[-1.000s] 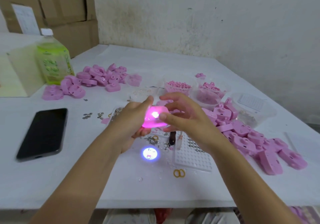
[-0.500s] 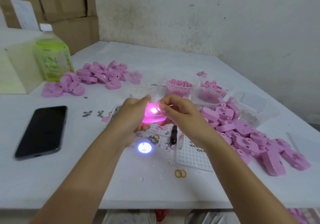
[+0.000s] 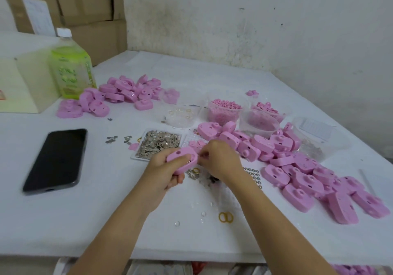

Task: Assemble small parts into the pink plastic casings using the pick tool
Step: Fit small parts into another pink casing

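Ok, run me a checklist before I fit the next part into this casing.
1. Casing gripped in left hand: ok.
2. Right hand fingers at the casing's edge: ok.
3. Part pinched in those fingers: cannot tell, too small.
4. Pick tool in hand: cannot tell, none visible.
5. Tray of metal parts close behind the casing: ok.
6. Phone apart from the work, on the left: ok.
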